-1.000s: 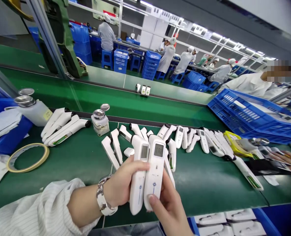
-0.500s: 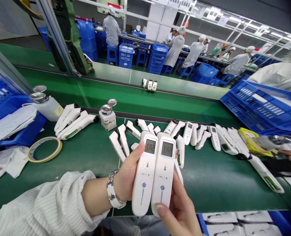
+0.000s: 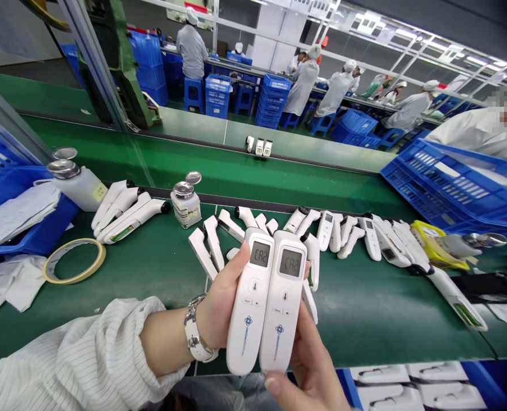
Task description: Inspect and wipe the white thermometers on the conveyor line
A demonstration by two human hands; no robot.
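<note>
1. Stretching across the whole view, a green matted workbench (image 3: pixel 108 285) is carrying a scattered row of white plastic thermometer guns (image 3: pixel 347 234), a yellowish ring of tape (image 3: pixel 74 261) and a small clear dispenser bottle with a metal cap (image 3: pixel 186 202).
2. Running behind it is a green conveyor belt (image 3: pixel 236 171), with a blue slotted plastic crate (image 3: pixel 454 188) standing at the right.
3. Sitting farther back, white-coated workers (image 3: pixel 305 83) are lining another bench among blue stools and crates.
4. The left hand (image 3: pixel 223 299) is closing around the left white handheld thermometer (image 3: pixel 249 311), thumb beside its screen.
5. The right hand (image 3: pixel 313 365) is cupping the right white handheld thermometer (image 3: pixel 283 308) from below, thumb on its base.
6. Both are being held upright, side by side and touching, above the bench edge; the screens are seemingly reading "CA2".
7. Compared with half a second ago, the pair is sitting a touch lower and tilting slightly more rightward.
</note>
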